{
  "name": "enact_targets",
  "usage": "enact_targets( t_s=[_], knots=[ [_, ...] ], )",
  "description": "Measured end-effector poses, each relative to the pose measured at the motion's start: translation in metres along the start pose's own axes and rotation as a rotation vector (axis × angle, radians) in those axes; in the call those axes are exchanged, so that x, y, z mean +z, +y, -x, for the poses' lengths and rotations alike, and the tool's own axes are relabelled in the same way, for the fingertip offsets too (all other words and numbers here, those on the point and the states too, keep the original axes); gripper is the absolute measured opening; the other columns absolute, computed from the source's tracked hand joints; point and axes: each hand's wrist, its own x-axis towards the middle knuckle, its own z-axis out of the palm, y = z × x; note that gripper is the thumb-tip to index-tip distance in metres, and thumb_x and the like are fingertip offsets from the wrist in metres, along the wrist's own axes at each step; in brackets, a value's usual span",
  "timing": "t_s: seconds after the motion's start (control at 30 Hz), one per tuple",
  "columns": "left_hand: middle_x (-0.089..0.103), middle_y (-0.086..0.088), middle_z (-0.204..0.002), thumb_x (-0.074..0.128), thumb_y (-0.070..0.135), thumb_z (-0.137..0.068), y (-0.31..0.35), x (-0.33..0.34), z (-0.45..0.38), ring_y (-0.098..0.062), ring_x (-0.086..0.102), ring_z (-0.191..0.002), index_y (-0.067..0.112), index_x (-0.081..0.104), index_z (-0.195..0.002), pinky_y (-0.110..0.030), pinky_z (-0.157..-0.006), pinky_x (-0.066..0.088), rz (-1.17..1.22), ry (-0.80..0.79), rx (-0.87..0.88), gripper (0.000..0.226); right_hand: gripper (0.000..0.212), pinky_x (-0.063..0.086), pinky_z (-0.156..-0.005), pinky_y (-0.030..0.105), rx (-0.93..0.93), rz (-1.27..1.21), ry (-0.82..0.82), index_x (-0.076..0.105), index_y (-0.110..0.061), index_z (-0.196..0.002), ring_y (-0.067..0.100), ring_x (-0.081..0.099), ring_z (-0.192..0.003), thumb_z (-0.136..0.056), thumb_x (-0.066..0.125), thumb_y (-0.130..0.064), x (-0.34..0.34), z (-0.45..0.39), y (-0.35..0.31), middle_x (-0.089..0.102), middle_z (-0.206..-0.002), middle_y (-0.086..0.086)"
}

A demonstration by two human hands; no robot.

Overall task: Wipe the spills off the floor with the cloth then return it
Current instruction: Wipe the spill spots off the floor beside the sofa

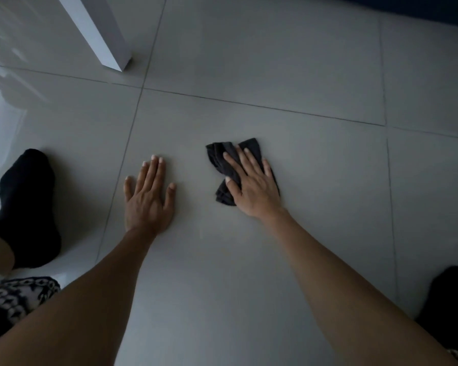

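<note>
A crumpled black cloth point(220, 157) lies on the grey tiled floor point(315, 180) near the middle of the view. My right hand point(251, 184) presses flat on top of it, fingers spread, covering its right part. My left hand point(149, 195) rests flat on the bare tile a little to the left of the cloth, fingers apart and holding nothing. No spill shows clearly on the tiles.
A white furniture leg point(109, 40) stands on the floor at the upper left. My left foot in a black sock point(28, 204) is planted at the left edge, and my other black-socked foot point(450, 299) sits at the lower right. A dark edge runs along the top right.
</note>
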Motion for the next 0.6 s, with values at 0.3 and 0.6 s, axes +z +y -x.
enact_targets(
  t_s=[0.3,0.6],
  knots=[
    [0.013,0.003,-0.161,0.02,0.05,-0.095,-0.002,0.0,0.001,-0.014,0.012,-0.148,0.023,0.013,-0.152,-0.046,-0.118,0.006,-0.016,0.001,0.028,0.064,0.056,0.008,-0.118,0.045,0.361,-0.002,0.038,0.015,-0.032,-0.153,0.017,0.009,-0.149,-0.099,0.028,-0.043,-0.019,0.062,0.118,0.012,-0.162,-0.001],
    [0.019,-0.004,-0.159,0.024,0.054,-0.091,-0.015,-0.009,0.014,-0.022,0.019,-0.146,0.016,0.021,-0.151,-0.05,-0.116,0.012,0.002,-0.046,0.133,0.071,0.063,0.0,-0.118,0.048,0.753,-0.094,0.082,0.009,-0.031,-0.153,0.018,0.002,-0.149,-0.094,0.017,-0.052,-0.021,0.126,0.177,0.005,-0.162,0.004]
  ],
)
